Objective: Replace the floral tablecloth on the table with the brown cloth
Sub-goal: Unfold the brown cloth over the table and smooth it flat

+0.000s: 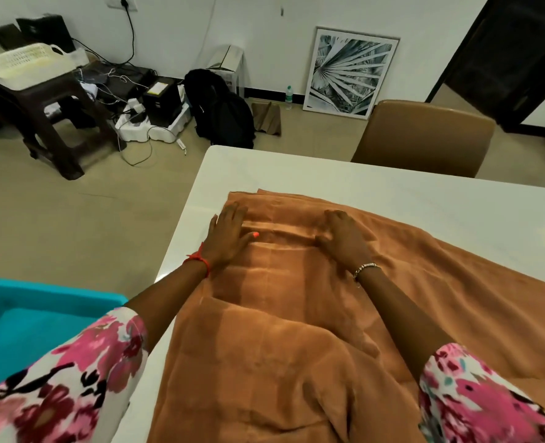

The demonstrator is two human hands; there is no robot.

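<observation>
The brown cloth [280, 314] lies partly unfolded and creased on the white table [376, 190], bunched toward the near edge and spread to the right. My left hand [228, 238] rests flat on the cloth's far left corner, fingers apart. My right hand [344, 239] presses on a fold a little to the right, its fingers curled at the fold's edge; whether they pinch the cloth is hard to tell. No floral tablecloth shows on the table.
A blue tub [25, 314] stands at the near left below the table edge. A tan chair [424, 139] sits at the far side. A dark stool with a white basket [25, 65], cables, a black bag [223, 110] and a framed picture [349, 73] line the wall.
</observation>
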